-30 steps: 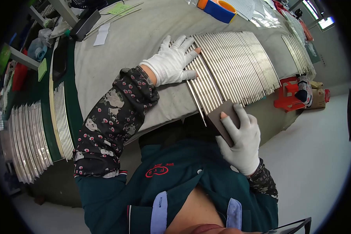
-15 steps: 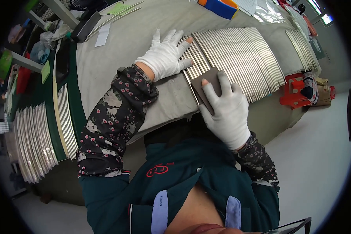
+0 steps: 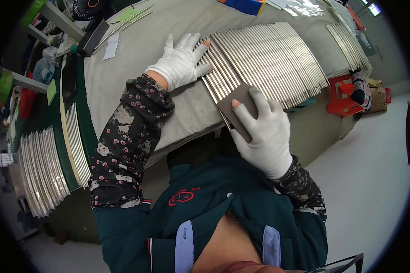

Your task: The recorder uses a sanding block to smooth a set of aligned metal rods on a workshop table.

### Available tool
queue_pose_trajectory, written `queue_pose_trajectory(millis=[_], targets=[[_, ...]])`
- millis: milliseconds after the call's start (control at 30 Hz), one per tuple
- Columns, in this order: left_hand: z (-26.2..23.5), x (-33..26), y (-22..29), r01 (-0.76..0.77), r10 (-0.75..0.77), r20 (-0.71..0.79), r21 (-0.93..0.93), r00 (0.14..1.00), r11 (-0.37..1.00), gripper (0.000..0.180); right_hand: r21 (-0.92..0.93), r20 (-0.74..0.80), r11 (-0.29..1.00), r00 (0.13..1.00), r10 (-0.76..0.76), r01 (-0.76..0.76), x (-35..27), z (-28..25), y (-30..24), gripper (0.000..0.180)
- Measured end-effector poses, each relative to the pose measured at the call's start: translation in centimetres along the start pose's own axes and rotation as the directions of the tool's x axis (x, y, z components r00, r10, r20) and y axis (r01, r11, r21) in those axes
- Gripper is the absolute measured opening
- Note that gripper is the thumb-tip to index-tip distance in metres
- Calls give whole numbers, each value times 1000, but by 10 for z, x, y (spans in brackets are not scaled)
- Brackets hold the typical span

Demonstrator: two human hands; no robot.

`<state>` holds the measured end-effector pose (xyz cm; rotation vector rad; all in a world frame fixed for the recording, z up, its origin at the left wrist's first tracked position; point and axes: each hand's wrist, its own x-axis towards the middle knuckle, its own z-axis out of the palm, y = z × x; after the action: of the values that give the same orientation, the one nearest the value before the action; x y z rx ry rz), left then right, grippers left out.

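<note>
A row of thin silvery metal strips (image 3: 269,59) lies side by side across the cloth-covered table. My left hand (image 3: 177,63), in a white glove with some fingertips bare, rests flat with spread fingers at the far left end of the row, its thumb and index finger touching the outermost strips. In my gloved right hand (image 3: 264,132) is a flat, dark brown-grey sanding pad (image 3: 234,104). Fingers and palm press it onto the near ends of the leftmost strips, and the hand covers part of it.
More strips (image 3: 348,45) lie at the table's far right, and bundles of strips (image 3: 43,168) stand on a green surface at left. A red plastic stool (image 3: 341,98) is beyond the right edge. At the back are a blue tape roll (image 3: 245,5) and a small fan (image 3: 91,8).
The sanding pad, under my right hand, has slid toward me along the strips to their near ends. My left hand keeps its place on the strips. The whole view has shifted slightly.
</note>
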<state>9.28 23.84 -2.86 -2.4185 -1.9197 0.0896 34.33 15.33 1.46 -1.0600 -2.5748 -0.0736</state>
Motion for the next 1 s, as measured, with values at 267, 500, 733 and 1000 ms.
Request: queue_pose_trajectory(millis=[267,500,733,1000], targets=[[-1,-2,-1,22,-22,-4,-15,1000,1000,77,-17,-333,976,922,199,-217,-59,-19,64,62],[-4,17,15,-119,112,-156,-38,981,992,77,10,-296,967,923,246,-255,-71,-20,64,62],[7,1,2,-181,175,-133,-29,975,983,70,51,-282,972,930,235,-230,-68,-4,49,60],[8,-3,-4,-222,210,-141,-76,968,972,72,93,-274,967,928,253,-237,-73,-2,58,59]])
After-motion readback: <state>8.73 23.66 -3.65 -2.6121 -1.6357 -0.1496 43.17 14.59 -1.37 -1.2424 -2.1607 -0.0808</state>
